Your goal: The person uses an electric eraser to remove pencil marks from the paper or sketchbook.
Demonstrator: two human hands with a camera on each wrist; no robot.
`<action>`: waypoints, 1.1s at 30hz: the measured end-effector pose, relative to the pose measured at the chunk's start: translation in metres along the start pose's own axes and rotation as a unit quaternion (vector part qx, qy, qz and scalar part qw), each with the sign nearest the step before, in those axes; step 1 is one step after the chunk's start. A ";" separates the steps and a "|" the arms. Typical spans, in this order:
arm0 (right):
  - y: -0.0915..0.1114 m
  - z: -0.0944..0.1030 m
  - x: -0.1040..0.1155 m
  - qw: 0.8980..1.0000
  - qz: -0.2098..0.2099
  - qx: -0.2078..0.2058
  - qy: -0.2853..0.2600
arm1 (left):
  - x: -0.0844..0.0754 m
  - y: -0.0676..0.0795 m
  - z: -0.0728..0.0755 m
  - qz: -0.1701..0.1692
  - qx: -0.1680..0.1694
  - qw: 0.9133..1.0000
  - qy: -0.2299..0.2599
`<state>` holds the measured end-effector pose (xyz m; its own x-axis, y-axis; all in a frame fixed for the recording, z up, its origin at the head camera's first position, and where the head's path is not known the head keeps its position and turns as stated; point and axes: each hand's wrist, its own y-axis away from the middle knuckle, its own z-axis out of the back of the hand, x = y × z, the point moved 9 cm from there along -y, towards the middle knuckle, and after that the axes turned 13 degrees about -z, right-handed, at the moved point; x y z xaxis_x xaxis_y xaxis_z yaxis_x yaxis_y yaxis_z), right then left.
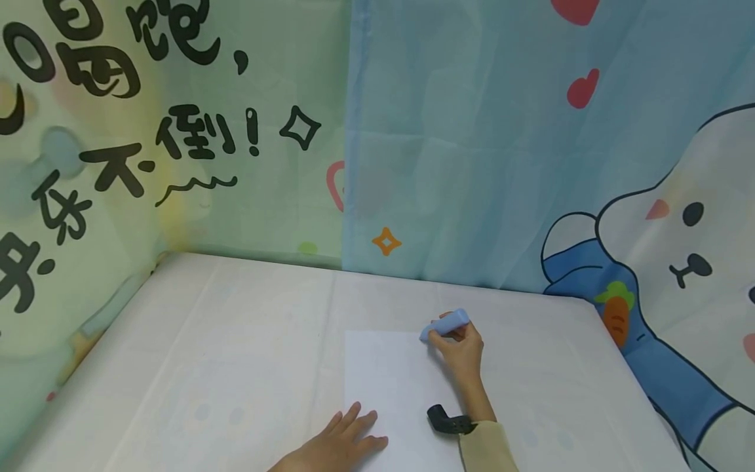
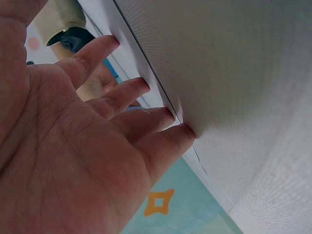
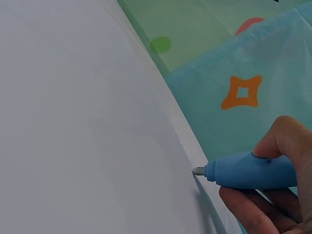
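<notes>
A sheet of white paper (image 1: 386, 367) lies on the white-covered table. My right hand (image 1: 463, 351) grips a stubby blue pen-shaped tool (image 3: 251, 170) between thumb and fingers, over the paper's far right corner. In the right wrist view its slim grey tip (image 3: 199, 171) points at the white surface, right at it. My left hand (image 1: 336, 442) rests at the paper's near left edge with its fingers spread. In the left wrist view the palm (image 2: 83, 161) faces the camera, and the fingertips (image 2: 187, 130) touch the white surface.
The white table (image 1: 236, 354) reaches to a blue and green printed curtain (image 1: 460, 183) behind it. A printed white bear (image 1: 666, 229) is on the right side. A black strap mount (image 1: 451, 421) sits on my right wrist, by a beige sleeve (image 1: 486, 449).
</notes>
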<state>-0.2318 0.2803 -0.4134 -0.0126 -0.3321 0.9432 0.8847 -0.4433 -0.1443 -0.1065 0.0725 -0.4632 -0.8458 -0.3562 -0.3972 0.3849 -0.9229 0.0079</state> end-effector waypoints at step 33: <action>-0.009 -0.016 -0.025 0.999 0.011 0.036 -0.018 | 0.000 0.001 0.000 0.001 0.001 1.000 -0.012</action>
<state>-0.2474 0.2792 -0.4409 0.0224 -0.3105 0.9503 0.9160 -0.3745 -0.1440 -0.1061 0.0720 -0.4628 -0.8534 -0.3622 -0.3749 0.3865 -0.9222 0.0111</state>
